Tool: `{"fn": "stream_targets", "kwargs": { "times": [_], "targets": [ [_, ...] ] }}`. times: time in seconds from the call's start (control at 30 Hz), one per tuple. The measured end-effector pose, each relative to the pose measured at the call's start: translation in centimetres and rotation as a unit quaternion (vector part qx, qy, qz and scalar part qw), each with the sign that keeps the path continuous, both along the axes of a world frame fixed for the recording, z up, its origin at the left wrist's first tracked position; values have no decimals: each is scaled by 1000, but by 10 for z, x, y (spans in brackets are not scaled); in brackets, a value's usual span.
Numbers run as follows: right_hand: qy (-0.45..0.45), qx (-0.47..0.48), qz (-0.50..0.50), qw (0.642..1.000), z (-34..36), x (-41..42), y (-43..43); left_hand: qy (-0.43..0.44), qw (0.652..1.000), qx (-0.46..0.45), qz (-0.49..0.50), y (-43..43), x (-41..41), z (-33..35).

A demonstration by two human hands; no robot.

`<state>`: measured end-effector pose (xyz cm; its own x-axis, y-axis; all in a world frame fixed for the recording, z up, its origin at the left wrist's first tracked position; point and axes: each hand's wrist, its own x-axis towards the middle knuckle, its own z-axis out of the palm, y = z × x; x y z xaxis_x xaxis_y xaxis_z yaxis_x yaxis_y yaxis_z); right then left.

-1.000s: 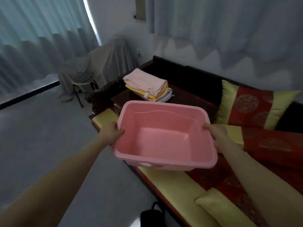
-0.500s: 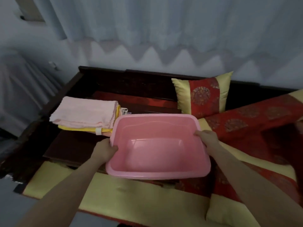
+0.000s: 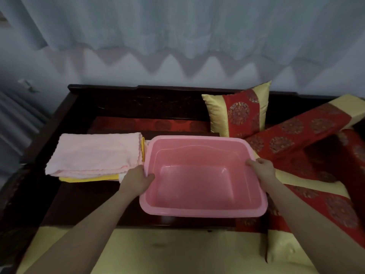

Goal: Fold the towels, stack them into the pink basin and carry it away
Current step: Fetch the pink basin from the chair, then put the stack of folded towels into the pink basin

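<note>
While the basin (image 3: 197,211) is being gripped at its two short sides, with the left hand (image 3: 137,179) curled over the left rim and the right hand (image 3: 261,171) clamped on the right rim, it is being held empty over the right part of the dark table (image 3: 83,202), just beside the towels (image 3: 94,155); whether its base is touching the wood cannot be told. The towels are being seen as an already folded stack, pink on top and a yellow towel (image 3: 88,178) beneath, so loading them is being judged the step in hand. Trouble is being foreseen in three places: the basin's near rim is lying close to the table's front edge, so a release there may let it be tipped onto the yellow mat (image 3: 158,250); the stack, if lifted from one side only, may be slid apart and unfolded; and the left rim, being almost against the stack, may be knocked into it. Further out, a red-and-gold cushion (image 3: 237,111) is being propped against the dark bench (image 3: 138,99), under a pale curtain (image 3: 177,26). No brand or readable writing is being shown; a small white tab (image 3: 120,177) at the stack's near corner is too blurred to be read.
</note>
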<state>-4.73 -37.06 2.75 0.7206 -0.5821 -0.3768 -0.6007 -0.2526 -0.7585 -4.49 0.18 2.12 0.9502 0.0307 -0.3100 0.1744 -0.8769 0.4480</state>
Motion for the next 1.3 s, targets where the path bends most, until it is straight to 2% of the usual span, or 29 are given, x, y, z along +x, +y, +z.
{"fn": "stream_targets", "kwargs": {
  "times": [0.1, 0.2, 0.27, 0.4, 0.57, 0.63, 0.7, 0.8, 0.87, 0.97, 1.07, 1.13, 1.2, 1.3],
  "targets": [
    [17, -98, 24, 995, 8, -1, 2, -16, 999, 49, -13, 7, -2, 7],
    [-34, -207, 32, 977, 26, 4, 16, -39, 999, 30, 21, 32, 7, 18],
    [-95, -188, 67, 975, 43, 20, 42, -55, 996, -17, 73, 58, 18, 22],
    [-160, -63, 183, 968, 70, 52, 142, -106, 975, -117, 155, 127, 43, 26],
    [-159, 46, 246, 955, 59, 90, 293, -165, 962, -81, 202, 227, 80, 23],
    [-128, 40, 254, 958, 38, 100, 339, -137, 970, -26, 197, 261, 94, 8],
    [-89, 18, 251, 964, 14, 110, 377, -84, 977, -7, 195, 287, 108, -5],
    [-31, -12, 229, 973, -26, 120, 413, 0, 979, -56, 197, 312, 119, -23],
    [52, -38, 198, 978, -49, 122, 424, 59, 973, -106, 198, 327, 124, -39],
    [137, -46, 117, 983, -76, 124, 422, 131, 940, -216, 231, 342, 129, -62],
    [161, 47, 56, 984, -85, 123, 413, 193, 901, -297, 252, 344, 131, -76],
    [157, 106, 29, 981, -88, 120, 410, 207, 876, -349, 260, 344, 133, -82],
    [146, 104, 26, 984, -98, 119, 410, 209, 854, -393, 268, 343, 133, -87],
    [140, 94, 28, 985, -107, 118, 408, 183, 851, -413, 267, 341, 130, -89]
  ]
}}
